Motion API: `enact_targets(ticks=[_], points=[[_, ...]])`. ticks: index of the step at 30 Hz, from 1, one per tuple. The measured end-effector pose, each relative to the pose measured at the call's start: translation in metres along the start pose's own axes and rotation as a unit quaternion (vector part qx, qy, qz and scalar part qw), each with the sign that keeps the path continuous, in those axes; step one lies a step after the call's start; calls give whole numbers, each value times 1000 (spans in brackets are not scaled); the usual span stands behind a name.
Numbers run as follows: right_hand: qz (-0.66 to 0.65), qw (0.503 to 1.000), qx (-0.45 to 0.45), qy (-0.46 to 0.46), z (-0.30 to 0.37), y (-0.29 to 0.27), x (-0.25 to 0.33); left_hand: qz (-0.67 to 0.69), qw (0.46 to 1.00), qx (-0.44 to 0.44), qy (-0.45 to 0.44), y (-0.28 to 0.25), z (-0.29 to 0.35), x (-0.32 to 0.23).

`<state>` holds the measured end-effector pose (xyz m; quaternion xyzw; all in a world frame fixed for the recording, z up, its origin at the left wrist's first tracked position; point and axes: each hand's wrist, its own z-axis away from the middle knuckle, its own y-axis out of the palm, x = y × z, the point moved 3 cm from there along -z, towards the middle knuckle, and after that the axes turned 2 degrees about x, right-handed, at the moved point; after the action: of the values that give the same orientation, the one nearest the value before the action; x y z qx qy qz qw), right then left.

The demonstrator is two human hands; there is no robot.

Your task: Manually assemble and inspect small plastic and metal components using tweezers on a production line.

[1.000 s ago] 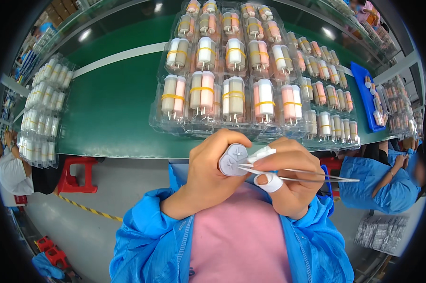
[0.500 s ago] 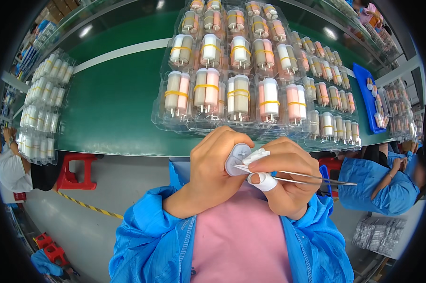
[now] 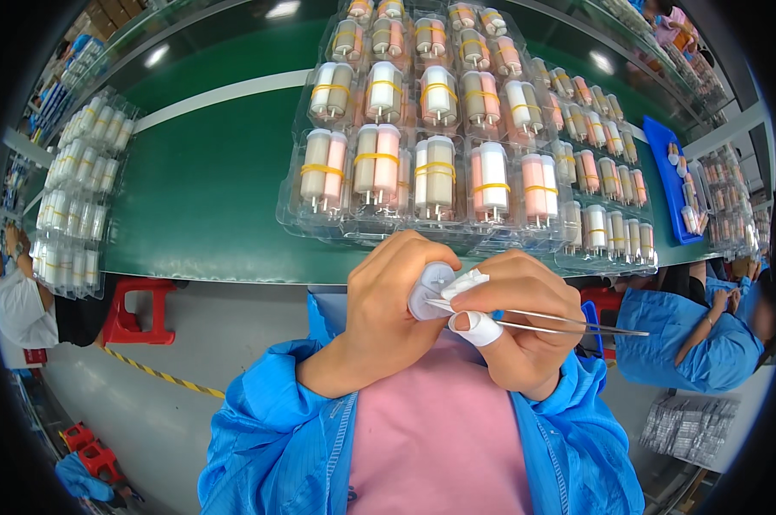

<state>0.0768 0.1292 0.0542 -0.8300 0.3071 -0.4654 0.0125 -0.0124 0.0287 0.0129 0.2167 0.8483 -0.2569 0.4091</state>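
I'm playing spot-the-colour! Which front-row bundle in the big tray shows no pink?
The middle bundle: only white and beige tubes show; the other four show pink.

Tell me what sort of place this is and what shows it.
Probably a factory assembly line: a long green worktop, clear plastic trays of banded tubes, and another person in blue workwear nearby.

On our surface (image 3: 207,197), we have middle trays (image 3: 323,228) by the near edge, beyond our left hand (image 3: 381,305) and right hand (image 3: 532,300); side trays (image 3: 70,293) line the left edge, a bin (image 3: 659,142) the right.
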Motion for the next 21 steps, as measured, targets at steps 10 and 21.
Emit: enact_targets(ticks=[10, 21], points=[[-9, 1000, -15, 7, 1, 0, -1, -9, 1000, 5, -4, -1, -1, -1], [19, 1000, -18, 4, -1, 4, -3, -32, 999, -2, 10, 1, 1, 2]])
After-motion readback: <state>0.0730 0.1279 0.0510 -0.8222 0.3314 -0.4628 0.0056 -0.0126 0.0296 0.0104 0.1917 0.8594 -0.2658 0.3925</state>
